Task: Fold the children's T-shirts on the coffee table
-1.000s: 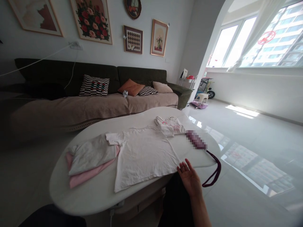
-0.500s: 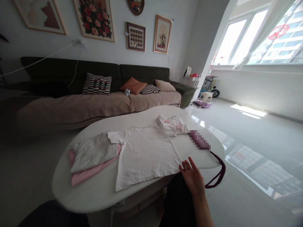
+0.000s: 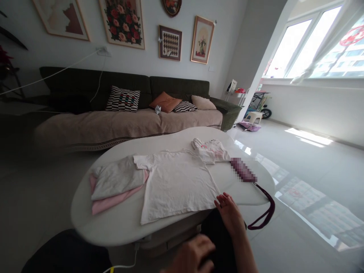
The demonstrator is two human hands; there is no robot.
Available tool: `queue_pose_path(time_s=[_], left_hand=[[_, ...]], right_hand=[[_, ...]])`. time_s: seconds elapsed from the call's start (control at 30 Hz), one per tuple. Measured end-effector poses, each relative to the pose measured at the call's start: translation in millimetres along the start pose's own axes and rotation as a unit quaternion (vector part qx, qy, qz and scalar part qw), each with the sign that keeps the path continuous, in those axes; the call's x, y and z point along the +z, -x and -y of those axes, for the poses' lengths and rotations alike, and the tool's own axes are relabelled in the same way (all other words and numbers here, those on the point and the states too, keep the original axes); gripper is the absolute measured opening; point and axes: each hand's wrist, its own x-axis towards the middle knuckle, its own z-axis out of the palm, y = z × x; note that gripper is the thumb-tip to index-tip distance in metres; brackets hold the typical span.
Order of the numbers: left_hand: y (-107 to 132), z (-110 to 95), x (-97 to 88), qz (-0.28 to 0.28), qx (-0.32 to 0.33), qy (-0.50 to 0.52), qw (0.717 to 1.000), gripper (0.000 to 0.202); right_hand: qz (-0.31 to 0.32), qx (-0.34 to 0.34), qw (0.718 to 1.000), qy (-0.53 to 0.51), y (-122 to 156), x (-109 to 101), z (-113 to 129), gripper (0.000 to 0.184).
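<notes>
A white T-shirt (image 3: pixel 179 185) lies spread flat on the white table (image 3: pixel 110 233), its hem towards me. My right hand (image 3: pixel 231 216) is at the shirt's near right corner, palm turned up and fingers apart and slightly bent. Whether its fingertips touch the hem I cannot tell. Low in the view, below the table edge, my left hand (image 3: pixel 193 254) is blurred, with a gap between thumb and curved fingers and nothing seen in it. Folded grey cloth (image 3: pixel 119 178) rests on pink cloth (image 3: pixel 105 204) left of the shirt.
A folded white shirt with red print (image 3: pixel 212 151) lies at the back right. Beside it is a pixelated purplish item (image 3: pixel 243 170) whose dark red strap (image 3: pixel 270 206) hangs over the table edge. A sofa (image 3: pixel 131 127) stands behind, and a white cable (image 3: pixel 135 252) hangs below the table.
My left hand has come into view from below. The fingers of my right hand have bent inward a little at the shirt's corner. The view has shifted slightly left.
</notes>
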Motion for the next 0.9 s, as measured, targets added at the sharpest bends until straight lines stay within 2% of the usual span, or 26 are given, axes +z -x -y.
queue_pose_path(time_s=[0.07,0.1,0.13,0.2,0.27,0.37,0.43,0.47,0.53,0.6,0.67,0.73,0.83,0.9], left_hand=[[-7.3,32.6,-33.9,-0.065,-0.046,-0.046,0.996,0.041],[-9.0,49.4,-49.6,-0.114,-0.089,-0.124,0.982,0.044],[-8.8,65.3,-62.9,-0.141,-0.125,-0.191,0.963,0.049],[-2.9,91.5,-79.5,-0.154,-0.180,-0.291,0.927,0.055],[7.1,107.4,-82.7,-0.133,-0.197,-0.347,0.907,0.057],[21.5,113.6,-74.1,-0.113,-0.194,-0.388,0.894,0.059],[29.1,111.2,-68.7,-0.108,-0.191,-0.401,0.889,0.061],[32.8,109.5,-67.5,-0.105,-0.187,-0.404,0.889,0.061],[40.8,106.5,-68.0,-0.097,-0.176,-0.406,0.892,0.060],[49.2,104.7,-71.5,-0.092,-0.164,-0.404,0.895,0.058],[56.1,103.3,-76.4,-0.088,-0.151,-0.394,0.902,0.054],[59.2,101.7,-81.6,-0.092,-0.147,-0.371,0.912,0.047],[55.5,98.8,-87.5,-0.130,-0.171,-0.329,0.920,0.037],[50.8,97.3,-88.9,-0.158,-0.177,-0.307,0.922,0.028]], right_hand=[[0.002,-0.029,0.996,0.089,1.8,5.8,-4.3,0.016],[0.004,-0.047,0.987,0.153,2.9,8.9,-6.8,0.017],[0.005,-0.070,0.972,0.223,4.1,12.1,-9.6,0.019],[0.028,-0.119,0.928,0.351,6.3,18.1,-15.8,0.022],[0.088,-0.154,0.872,0.456,7.9,22.4,-22.7,0.026],[0.174,-0.153,0.753,0.616,9.4,24.6,-32.0,0.038],[0.175,-0.140,0.679,0.699,9.7,24.2,-35.8,0.047],[0.166,-0.136,0.654,0.725,9.8,23.8,-36.7,0.049],[0.147,-0.132,0.625,0.755,9.4,22.4,-36.9,0.052],[0.142,-0.131,0.618,0.762,7.9,19.6,-34.8,0.054],[0.158,-0.134,0.632,0.747,4.2,14.6,-30.6,0.054],[0.187,-0.136,0.667,0.708,-2.2,7.6,-24.8,0.053],[0.216,-0.143,0.735,0.627,-12.9,-2.4,-15.2,0.045],[0.228,-0.149,0.758,0.593,-17.3,-6.1,-8.7,0.036]])
